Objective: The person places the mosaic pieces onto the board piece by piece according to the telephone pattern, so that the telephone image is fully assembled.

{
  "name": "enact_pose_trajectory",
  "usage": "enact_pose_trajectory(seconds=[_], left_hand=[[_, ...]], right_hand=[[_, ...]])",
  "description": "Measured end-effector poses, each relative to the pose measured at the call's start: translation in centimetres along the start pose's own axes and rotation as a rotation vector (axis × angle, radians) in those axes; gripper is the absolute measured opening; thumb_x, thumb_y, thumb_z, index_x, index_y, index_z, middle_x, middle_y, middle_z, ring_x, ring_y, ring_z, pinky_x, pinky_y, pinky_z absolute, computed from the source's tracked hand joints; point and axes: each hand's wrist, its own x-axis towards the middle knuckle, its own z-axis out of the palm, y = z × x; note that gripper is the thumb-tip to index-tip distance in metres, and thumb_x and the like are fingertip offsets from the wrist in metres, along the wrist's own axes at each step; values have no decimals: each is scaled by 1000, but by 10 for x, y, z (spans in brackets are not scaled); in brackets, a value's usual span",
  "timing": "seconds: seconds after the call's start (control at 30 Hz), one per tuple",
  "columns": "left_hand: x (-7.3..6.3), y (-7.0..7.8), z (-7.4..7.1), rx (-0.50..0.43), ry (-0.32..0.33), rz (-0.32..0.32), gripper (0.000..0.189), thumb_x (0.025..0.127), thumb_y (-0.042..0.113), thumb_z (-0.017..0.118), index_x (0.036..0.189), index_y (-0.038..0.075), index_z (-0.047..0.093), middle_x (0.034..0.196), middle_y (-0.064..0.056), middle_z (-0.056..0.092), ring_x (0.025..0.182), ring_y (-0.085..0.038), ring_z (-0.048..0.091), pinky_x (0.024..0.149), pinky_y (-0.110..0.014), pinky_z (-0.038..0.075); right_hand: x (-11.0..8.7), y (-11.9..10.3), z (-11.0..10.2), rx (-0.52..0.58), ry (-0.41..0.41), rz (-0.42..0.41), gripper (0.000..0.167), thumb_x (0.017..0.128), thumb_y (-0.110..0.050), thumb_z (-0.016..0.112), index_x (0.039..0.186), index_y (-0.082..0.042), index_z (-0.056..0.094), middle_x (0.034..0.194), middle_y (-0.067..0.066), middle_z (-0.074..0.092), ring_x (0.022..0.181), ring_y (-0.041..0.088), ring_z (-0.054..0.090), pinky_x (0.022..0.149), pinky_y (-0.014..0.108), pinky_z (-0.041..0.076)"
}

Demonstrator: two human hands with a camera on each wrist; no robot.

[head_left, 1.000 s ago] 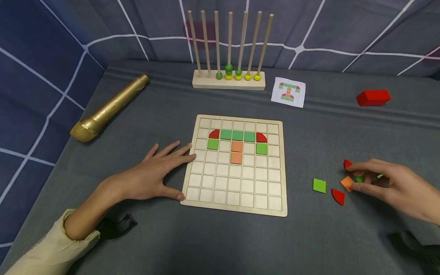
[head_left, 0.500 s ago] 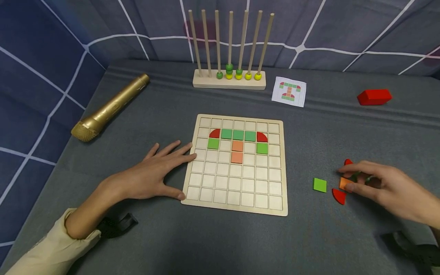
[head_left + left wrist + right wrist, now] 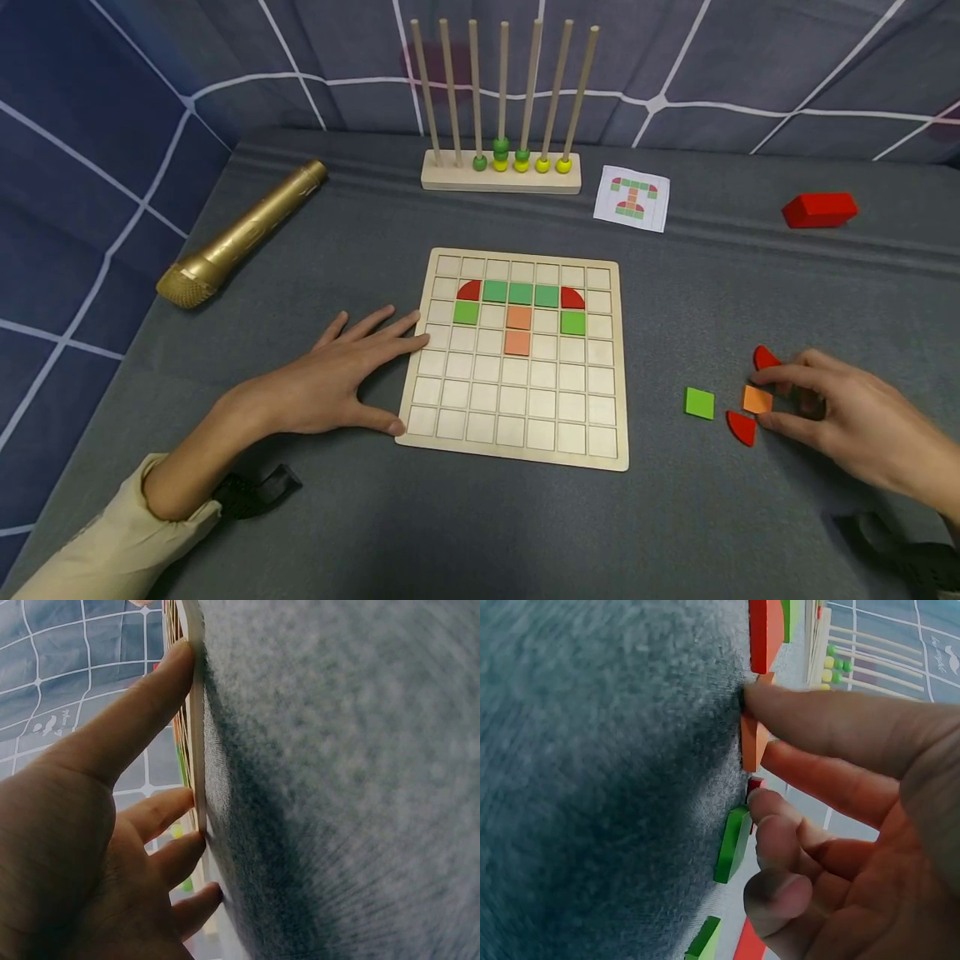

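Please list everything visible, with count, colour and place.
Grid board: 1, beige, centre
Board squares: 7, green and orange, upper half
Board wedges: 2, red, green row's ends
Loose squares: 2, green and orange, board's right
Loose wedges: 2, red, board's right
Other tiles: 2, green, near loose wedges
Peg rack: 1, beige, back
Beads: 8, green and yellow, on rack
Pattern card: 1, white, rack's right
Block: 1, red, back right
Microphone: 1, gold, left
Tabletop: 1, grey, underneath
Backdrop: 1, blue, behind
Wrist gear: 2, black, near wrists
Sleeve: 1, cream, left forearm
Left hand: 1, board's left edge
Right hand: 1, at loose tiles
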Motion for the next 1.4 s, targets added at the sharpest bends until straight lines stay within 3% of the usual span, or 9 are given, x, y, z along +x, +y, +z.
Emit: enact_pose_trajectory(seconds=[0.5,0.7,0.87,1.17,1.4], left_hand=[[0,0,1,0,-3,-3,101,75,61,76,157,27,29,165,4,9,150,-28,0,108,-70,-3],[0,0,1,-1,-3,-1,101,75,61,76,157,27,30,165,4,9,150,-28,0,108,-70,-3],[0,0,0,-5,-2,0,100,75,61,77,157,26,30,165,3,9,150,-28,0,108,-70,-3],[-1,0,-1,0,-1,0,99,75,60,77,157,27,31,165,3,9,150,-29,-1,108,-70,-3],[1,1,-1,6,-5,-4,100,75,60,77,157,26,30,165,3,9,150,-28,-1,108,-70,-3]], right_hand=[[3,0,3,4,40,26,27,69,-10,88,92,-11,74,86,-5,55,68,2,42,53,26,33],[4,-4,2,-19,96,-33,30,64,-7,89,89,-9,73,83,-6,59,65,1,45,53,23,38],[7,-10,-2,30,155,-79,29,67,-5,87,92,-10,74,81,-11,56,64,-2,45,53,16,35],[26,-36,-4,161,191,-93,31,72,0,84,100,-10,75,91,-9,58,71,0,46,56,17,33],[49,-71,-4,265,194,-200,32,74,-1,83,104,-9,75,95,-8,60,71,2,48,56,17,37]])
